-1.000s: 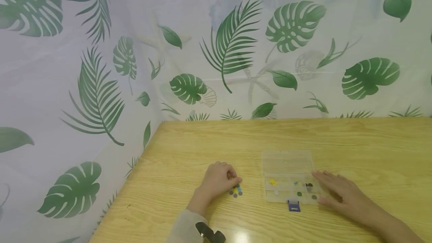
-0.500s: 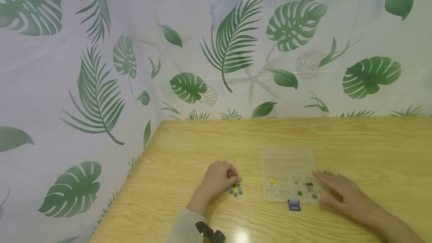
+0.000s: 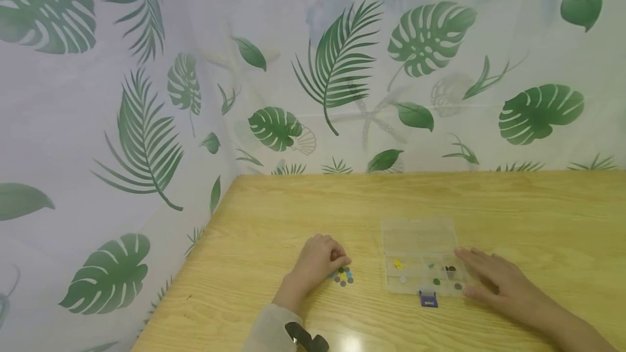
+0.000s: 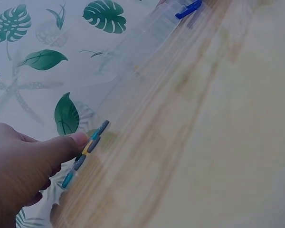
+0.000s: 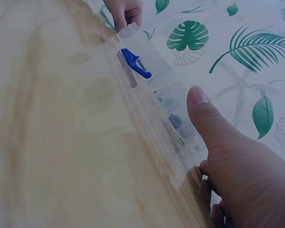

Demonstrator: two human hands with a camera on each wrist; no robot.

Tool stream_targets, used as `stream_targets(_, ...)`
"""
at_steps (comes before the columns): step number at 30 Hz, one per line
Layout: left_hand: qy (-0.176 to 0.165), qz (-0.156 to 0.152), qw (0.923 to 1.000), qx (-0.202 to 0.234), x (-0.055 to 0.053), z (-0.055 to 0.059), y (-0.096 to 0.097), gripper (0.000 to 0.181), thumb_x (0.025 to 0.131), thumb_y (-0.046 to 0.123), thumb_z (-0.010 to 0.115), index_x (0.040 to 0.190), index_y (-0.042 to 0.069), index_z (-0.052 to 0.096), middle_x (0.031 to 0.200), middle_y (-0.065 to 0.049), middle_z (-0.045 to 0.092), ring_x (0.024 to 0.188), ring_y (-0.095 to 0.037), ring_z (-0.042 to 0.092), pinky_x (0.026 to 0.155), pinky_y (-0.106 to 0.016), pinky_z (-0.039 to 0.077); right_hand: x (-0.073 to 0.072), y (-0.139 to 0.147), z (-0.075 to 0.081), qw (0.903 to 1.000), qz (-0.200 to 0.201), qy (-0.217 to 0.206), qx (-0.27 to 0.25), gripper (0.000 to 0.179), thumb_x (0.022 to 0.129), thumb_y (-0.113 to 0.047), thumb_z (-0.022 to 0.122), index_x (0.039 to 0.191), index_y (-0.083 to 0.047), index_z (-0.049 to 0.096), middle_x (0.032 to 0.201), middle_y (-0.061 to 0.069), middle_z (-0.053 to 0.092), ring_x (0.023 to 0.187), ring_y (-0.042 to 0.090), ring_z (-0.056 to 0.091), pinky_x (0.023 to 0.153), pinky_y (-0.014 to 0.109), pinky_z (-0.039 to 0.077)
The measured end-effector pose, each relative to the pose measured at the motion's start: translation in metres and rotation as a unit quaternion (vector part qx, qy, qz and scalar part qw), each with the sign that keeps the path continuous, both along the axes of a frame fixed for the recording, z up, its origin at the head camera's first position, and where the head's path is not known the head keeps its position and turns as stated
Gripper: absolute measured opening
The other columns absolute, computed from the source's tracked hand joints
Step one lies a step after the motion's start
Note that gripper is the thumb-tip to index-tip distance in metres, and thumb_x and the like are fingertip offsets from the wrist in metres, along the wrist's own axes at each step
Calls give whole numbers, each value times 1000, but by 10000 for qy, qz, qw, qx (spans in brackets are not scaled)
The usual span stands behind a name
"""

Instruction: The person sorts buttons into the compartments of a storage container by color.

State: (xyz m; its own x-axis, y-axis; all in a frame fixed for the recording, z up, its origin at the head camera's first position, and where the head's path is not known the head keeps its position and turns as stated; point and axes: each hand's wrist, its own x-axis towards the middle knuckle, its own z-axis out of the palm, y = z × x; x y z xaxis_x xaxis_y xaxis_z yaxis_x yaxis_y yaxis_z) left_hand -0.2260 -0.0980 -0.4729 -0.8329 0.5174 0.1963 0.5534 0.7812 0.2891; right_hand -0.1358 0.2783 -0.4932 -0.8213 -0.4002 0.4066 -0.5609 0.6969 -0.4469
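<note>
In the head view, a small pile of flat round discs point(image 3: 343, 277), grey, blue, yellow and dark green, lies on the wooden table. My left hand point(image 3: 317, 258) is bent over it, thumb and fingertips right at the pile's far edge. From the left wrist, the thumb point(image 4: 66, 148) reaches over the discs point(image 4: 93, 144) and the other fingers curl below; I cannot tell whether one is pinched. A clear compartment box point(image 3: 411, 289) stands with its lid raised. Beside its right end rests my right hand point(image 3: 501, 287), fingers extended, fingertips at the box's edge.
Inside the box are yellow pieces point(image 3: 398, 264), a green disc point(image 3: 437, 282), black discs point(image 3: 450, 269) and a grey disc point(image 3: 458, 287) in separate compartments. A blue latch point(image 3: 429, 299) hangs at its front. A leaf-patterned sheet point(image 3: 352, 145) borders the table's back and left.
The left fingertips have shifted slightly over the pile, and a dark green disc now shows beside them. The right hand and the box stay in place.
</note>
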Motion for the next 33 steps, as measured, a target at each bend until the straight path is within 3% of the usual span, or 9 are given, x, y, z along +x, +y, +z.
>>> stream_targets(5, 83, -12, 9999, 108, 0, -2, 0, 22, 87, 42, 64, 87, 21, 71, 75, 16, 52, 73, -4, 41, 73, -21, 37, 1, 0, -1, 10000, 15, 35, -13, 71, 83, -18, 71, 145, -14, 38, 139, 17, 48, 131, -17, 9, 107, 9, -3)
stream_targets(9, 332, -69, 9989, 333, 1, -2, 0, 19, 88, 39, 64, 88, 21, 70, 76, 15, 54, 74, -3, 43, 74, -21, 39, 2, -1, -1, 10000, 42, 82, -35, 71, 82, -18, 71, 145, -13, 38, 141, 12, 46, 131, -17, 10, 107, 10, -3)
stream_targets(13, 650, -216, 9962, 530, 1, -1, 0, 18, 89, 38, 64, 88, 21, 70, 76, 14, 54, 74, -3, 45, 73, -20, 39, 2, -1, -1, 10000, 22, 59, -25, 70, 82, -18, 71, 145, -14, 39, 139, 16, 48, 131, -16, 10, 107, 9, -3)
stream_targets(16, 940, -406, 9926, 651, 1, 0, 1, 17, 88, 36, 65, 89, 20, 69, 77, 13, 55, 74, -3, 44, 72, -19, 39, 1, -1, -1, 10000, 10, -16, -39, 70, 83, -18, 71, 145, -14, 38, 136, 21, 49, 130, -16, 9, 108, 10, -3)
stream_targets(22, 1504, -733, 9820, 873, 2, 0, 3, 15, 85, 32, 69, 88, 17, 68, 76, 10, 57, 73, -6, 46, 72, -20, 38, 1, 0, -2, 9999, 51, 46, -79, 71, 83, -17, 71, 145, -14, 37, 139, 18, 48, 131, -15, 10, 110, 13, -3)
stream_targets(30, 1182, -678, 9866, 899, 4, 4, 12, 16, 87, 34, 66, 89, 18, 68, 77, 10, 56, 75, -6, 45, 76, -21, 38, 1, 1, -2, 9999, 23, -77, -123, 70, 83, -17, 70, 145, -14, 37, 139, 18, 48, 131, -16, 10, 113, 18, -3)
stream_targets(33, 1148, -687, 9871, 881, 5, 6, 16, 16, 87, 34, 66, 89, 18, 68, 77, 9, 57, 75, -6, 47, 78, -23, 40, 0, 1, -4, 9999, 34, -15, -120, 70, 83, -16, 70, 145, -13, 38, 143, 12, 45, 131, -15, 10, 114, 22, -1)
